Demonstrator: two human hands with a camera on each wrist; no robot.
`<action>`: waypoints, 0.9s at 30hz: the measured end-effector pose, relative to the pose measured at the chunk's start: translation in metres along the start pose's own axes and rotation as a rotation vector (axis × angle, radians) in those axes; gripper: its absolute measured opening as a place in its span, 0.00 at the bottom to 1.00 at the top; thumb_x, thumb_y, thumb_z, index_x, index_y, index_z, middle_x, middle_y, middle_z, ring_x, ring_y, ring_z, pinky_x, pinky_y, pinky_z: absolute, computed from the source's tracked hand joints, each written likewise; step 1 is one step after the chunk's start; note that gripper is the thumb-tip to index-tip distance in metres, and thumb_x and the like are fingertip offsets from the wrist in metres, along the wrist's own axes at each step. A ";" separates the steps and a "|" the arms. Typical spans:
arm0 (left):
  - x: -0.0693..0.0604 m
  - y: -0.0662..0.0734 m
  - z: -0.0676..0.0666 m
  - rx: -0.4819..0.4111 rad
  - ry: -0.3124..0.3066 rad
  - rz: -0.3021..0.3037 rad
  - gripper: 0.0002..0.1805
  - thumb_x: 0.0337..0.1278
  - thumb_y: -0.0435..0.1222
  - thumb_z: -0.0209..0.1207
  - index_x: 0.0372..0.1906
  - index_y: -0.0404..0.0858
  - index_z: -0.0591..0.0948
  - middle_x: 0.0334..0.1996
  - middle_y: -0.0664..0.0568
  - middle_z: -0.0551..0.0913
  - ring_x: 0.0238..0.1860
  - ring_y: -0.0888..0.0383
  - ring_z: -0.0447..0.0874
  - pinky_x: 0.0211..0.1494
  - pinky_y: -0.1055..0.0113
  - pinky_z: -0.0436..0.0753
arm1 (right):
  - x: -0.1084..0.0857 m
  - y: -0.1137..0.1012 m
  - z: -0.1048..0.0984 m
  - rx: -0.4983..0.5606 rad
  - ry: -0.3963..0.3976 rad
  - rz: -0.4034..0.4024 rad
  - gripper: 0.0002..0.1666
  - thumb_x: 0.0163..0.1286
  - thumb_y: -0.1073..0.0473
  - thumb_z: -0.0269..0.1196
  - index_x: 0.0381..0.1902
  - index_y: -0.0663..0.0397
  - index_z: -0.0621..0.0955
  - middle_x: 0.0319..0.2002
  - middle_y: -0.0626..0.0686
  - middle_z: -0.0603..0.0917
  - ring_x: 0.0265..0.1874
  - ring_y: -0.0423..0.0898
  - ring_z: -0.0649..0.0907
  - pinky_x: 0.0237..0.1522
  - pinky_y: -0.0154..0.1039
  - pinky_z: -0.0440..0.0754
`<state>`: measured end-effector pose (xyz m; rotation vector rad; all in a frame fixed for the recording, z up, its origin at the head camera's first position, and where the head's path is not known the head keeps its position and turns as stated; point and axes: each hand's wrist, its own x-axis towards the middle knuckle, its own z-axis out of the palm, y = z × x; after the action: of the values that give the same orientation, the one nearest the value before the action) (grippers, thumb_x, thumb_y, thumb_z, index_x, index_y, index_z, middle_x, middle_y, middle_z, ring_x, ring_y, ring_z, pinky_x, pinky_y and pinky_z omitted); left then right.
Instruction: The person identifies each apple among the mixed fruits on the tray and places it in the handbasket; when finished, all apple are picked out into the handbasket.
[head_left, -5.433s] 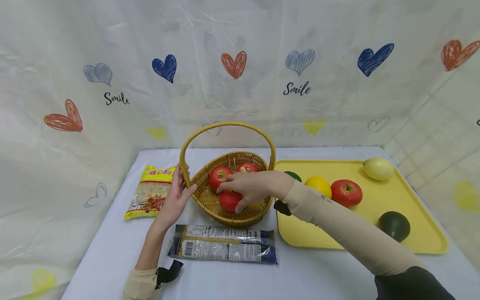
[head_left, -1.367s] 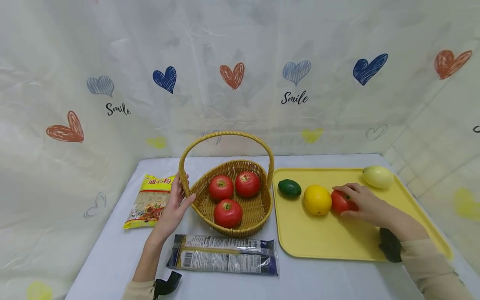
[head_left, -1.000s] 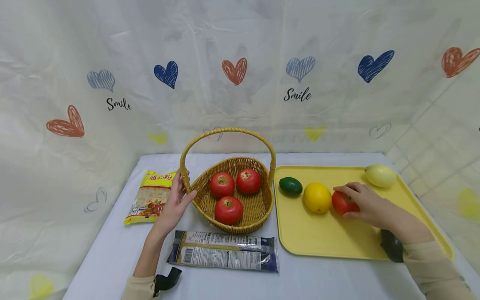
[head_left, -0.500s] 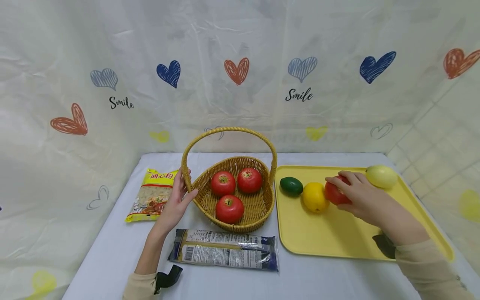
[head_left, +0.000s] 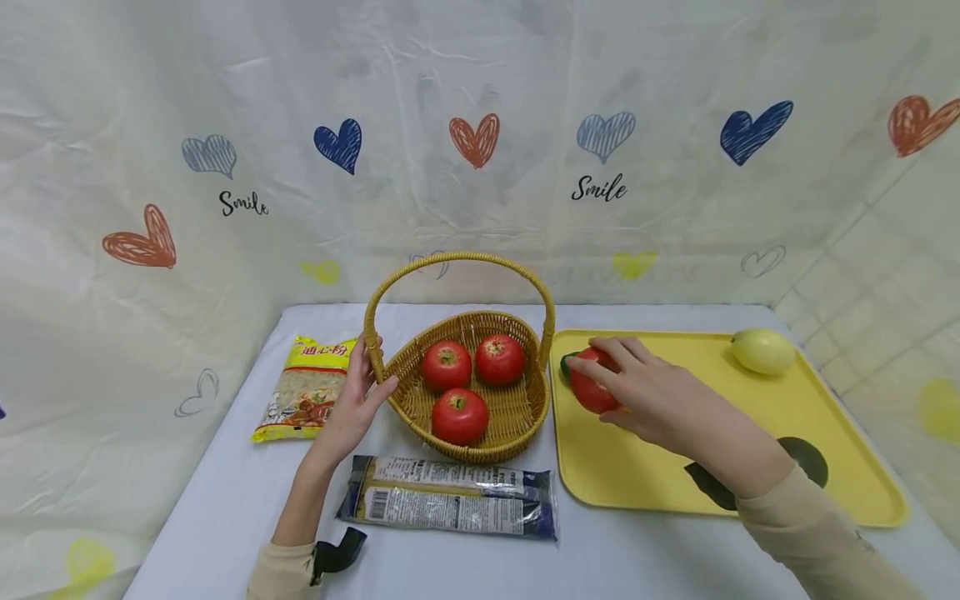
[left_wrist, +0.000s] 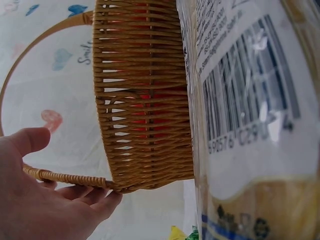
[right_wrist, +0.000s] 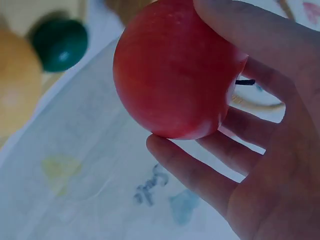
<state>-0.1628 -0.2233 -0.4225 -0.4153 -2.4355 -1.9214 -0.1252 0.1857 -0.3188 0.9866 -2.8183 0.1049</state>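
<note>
A red apple (head_left: 592, 382) is gripped in my right hand (head_left: 660, 400), above the left part of the yellow tray (head_left: 675, 492). In the right wrist view thumb and fingers surround the apple (right_wrist: 172, 70), its dark stem facing the palm. My left hand (head_left: 352, 408) holds the wicker basket (head_left: 517, 425) at the left foot of its handle; in the left wrist view the fingers pass behind the handle and the thumb stands apart. Several red apples (head_left: 459, 417) lie in the basket. A small green fruit (head_left: 567, 367) shows partly behind the held apple.
On the tray lie a pale yellow-green fruit (head_left: 762, 351) and a dark green fruit (head_left: 806, 461), partly covered by my arm. A yellow fruit (right_wrist: 15, 85) appears in the right wrist view. Long packets (head_left: 450, 500) lie before the basket; a yellow food bag (head_left: 307, 387) lies left.
My right hand has taken the apple from beside the yellow fruit, raised it and carried it left toward the basket. Earlier it was among the basket's apples. My left hand stays at the basket.
</note>
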 end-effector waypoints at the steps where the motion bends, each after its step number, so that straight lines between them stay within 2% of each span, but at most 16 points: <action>1: 0.000 0.000 0.000 0.000 -0.001 -0.002 0.47 0.77 0.36 0.53 0.84 0.51 0.34 0.85 0.44 0.44 0.83 0.36 0.46 0.81 0.35 0.54 | 0.004 -0.006 0.000 -0.006 0.003 -0.024 0.42 0.56 0.54 0.80 0.67 0.41 0.75 0.62 0.59 0.76 0.61 0.57 0.76 0.34 0.49 0.90; 4: 0.000 0.000 0.000 0.003 -0.001 -0.004 0.47 0.78 0.38 0.53 0.84 0.51 0.34 0.85 0.44 0.44 0.83 0.37 0.46 0.82 0.36 0.53 | 0.018 -0.020 0.000 0.003 -0.014 -0.085 0.43 0.56 0.52 0.80 0.69 0.40 0.75 0.64 0.57 0.76 0.62 0.56 0.76 0.37 0.47 0.91; 9: 0.001 0.000 -0.002 0.005 0.002 -0.001 0.47 0.78 0.39 0.54 0.84 0.52 0.35 0.85 0.44 0.44 0.83 0.37 0.47 0.81 0.35 0.54 | 0.044 -0.038 0.003 0.052 -0.056 -0.181 0.42 0.59 0.54 0.78 0.70 0.41 0.74 0.67 0.58 0.74 0.64 0.55 0.74 0.36 0.42 0.89; 14: 0.001 0.000 -0.003 -0.003 0.002 -0.001 0.47 0.77 0.37 0.53 0.84 0.52 0.35 0.85 0.44 0.45 0.83 0.36 0.47 0.81 0.35 0.55 | 0.072 -0.054 0.009 0.053 -0.073 -0.261 0.42 0.60 0.53 0.77 0.70 0.40 0.74 0.69 0.58 0.73 0.65 0.54 0.73 0.37 0.39 0.89; 18: 0.000 -0.002 -0.003 -0.008 0.003 -0.001 0.46 0.78 0.37 0.53 0.84 0.51 0.35 0.85 0.43 0.45 0.83 0.36 0.47 0.81 0.35 0.55 | 0.094 -0.068 0.016 0.041 -0.109 -0.296 0.43 0.62 0.50 0.76 0.73 0.38 0.72 0.70 0.58 0.73 0.66 0.55 0.73 0.44 0.40 0.90; 24: -0.001 -0.004 -0.005 -0.029 -0.013 -0.002 0.36 0.84 0.48 0.39 0.84 0.55 0.36 0.85 0.48 0.45 0.85 0.46 0.41 0.83 0.36 0.49 | 0.120 -0.084 0.032 0.036 -0.150 -0.340 0.43 0.65 0.46 0.73 0.75 0.37 0.69 0.72 0.55 0.71 0.68 0.54 0.73 0.57 0.47 0.87; 27: -0.002 -0.003 -0.005 -0.020 -0.021 -0.012 0.35 0.84 0.52 0.34 0.84 0.55 0.36 0.85 0.49 0.46 0.85 0.46 0.42 0.83 0.35 0.48 | 0.128 -0.090 0.037 0.045 -0.157 -0.349 0.43 0.66 0.46 0.73 0.75 0.36 0.68 0.73 0.55 0.70 0.70 0.54 0.71 0.60 0.49 0.85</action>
<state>-0.1618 -0.2293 -0.4243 -0.4247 -2.4384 -1.9577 -0.1723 0.0319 -0.3324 1.5408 -2.7351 0.0518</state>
